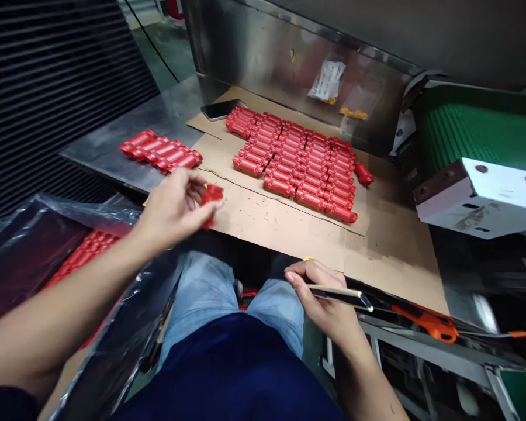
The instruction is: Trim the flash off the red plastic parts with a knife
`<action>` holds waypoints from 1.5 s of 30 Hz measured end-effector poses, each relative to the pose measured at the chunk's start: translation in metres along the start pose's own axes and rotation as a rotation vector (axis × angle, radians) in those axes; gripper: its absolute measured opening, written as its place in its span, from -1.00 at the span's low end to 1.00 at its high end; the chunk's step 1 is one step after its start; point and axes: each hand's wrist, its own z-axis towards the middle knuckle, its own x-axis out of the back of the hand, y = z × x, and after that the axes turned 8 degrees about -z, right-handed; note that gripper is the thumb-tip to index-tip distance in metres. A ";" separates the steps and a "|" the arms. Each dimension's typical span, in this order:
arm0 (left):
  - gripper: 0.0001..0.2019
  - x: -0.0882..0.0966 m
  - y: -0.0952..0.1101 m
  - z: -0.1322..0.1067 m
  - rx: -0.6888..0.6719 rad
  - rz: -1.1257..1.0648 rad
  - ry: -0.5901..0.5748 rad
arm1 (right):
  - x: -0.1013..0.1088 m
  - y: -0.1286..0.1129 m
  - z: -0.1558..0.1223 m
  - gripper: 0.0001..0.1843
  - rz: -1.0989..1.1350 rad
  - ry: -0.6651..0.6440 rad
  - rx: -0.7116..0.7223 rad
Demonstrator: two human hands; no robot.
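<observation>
My left hand (182, 202) is closed on a red plastic cylindrical part (211, 204), pinched between thumb and fingers above the front edge of the cardboard. My right hand (322, 289) is closed round a slim pale stick-like tool (335, 289) with a dark and silver end; its kind is unclear. A bit of yellow (308, 258) shows just beyond my right fingers. Rows of similar red parts (296, 158) lie side by side on the cardboard sheet (254, 213). Left of them, a smaller row of red parts (160, 151) lies on the metal table (114, 137).
A plastic-lined box (131, 327) with red parts stands at lower left. A phone (221, 110) lies on the cardboard's back corner. One red part (363, 173) sits apart at right. A green conveyor belt (482, 128) with a white frame juts in, above orange-handled scissors (433, 324).
</observation>
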 end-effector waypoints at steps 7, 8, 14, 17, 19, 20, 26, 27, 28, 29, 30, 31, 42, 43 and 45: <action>-0.71 0.018 -0.004 0.085 -0.175 0.619 0.003 | -0.008 -0.003 -0.010 -0.85 0.114 0.011 0.049; -0.74 0.013 -0.005 0.088 -0.186 0.624 0.017 | -0.008 0.000 -0.012 -0.84 0.116 0.028 0.027; -0.80 -0.021 0.006 0.151 -0.282 0.607 0.017 | -0.004 0.009 -0.016 -0.79 0.107 0.132 -0.070; -0.73 -0.042 0.018 0.197 -0.311 0.568 -0.005 | -0.005 0.008 -0.016 -0.80 0.110 0.167 -0.071; -0.74 -0.054 0.024 0.220 -0.305 0.545 -0.020 | -0.006 0.007 -0.018 -0.79 0.099 0.189 -0.084; -0.76 -0.057 0.026 0.228 -0.297 0.535 -0.029 | -0.006 0.008 -0.020 -0.77 0.093 0.196 -0.094; -0.82 -0.011 0.030 0.213 -0.205 0.509 -0.078 | -0.008 0.018 -0.022 -0.71 0.122 0.217 -0.168; -0.80 0.002 0.031 0.194 -0.189 0.500 -0.086 | -0.010 0.020 -0.019 -0.73 0.157 0.213 -0.196; -0.78 0.012 0.033 0.169 -0.180 0.481 -0.097 | -0.013 0.021 -0.016 -0.76 0.209 0.210 -0.231; -0.76 0.020 0.035 0.140 -0.176 0.459 -0.108 | -0.017 0.021 -0.011 -0.80 0.275 0.208 -0.268; -0.73 0.022 0.037 0.107 -0.183 0.405 -0.175 | -0.020 0.019 -0.007 -0.81 0.345 0.208 -0.299; -0.68 0.020 0.038 0.072 -0.194 0.245 -0.308 | -0.024 0.017 -0.001 -0.79 0.408 0.205 -0.319; -0.71 -0.044 0.018 -0.098 0.313 -0.511 -0.536 | -0.034 0.000 -0.004 -0.60 0.507 0.042 -0.369; -0.74 -0.047 0.015 -0.101 0.343 -0.512 -0.458 | -0.037 0.000 -0.006 -0.60 0.528 0.070 -0.387; -0.71 -0.053 0.014 -0.107 0.371 -0.506 -0.290 | -0.042 -0.002 -0.009 -0.61 0.582 0.110 -0.413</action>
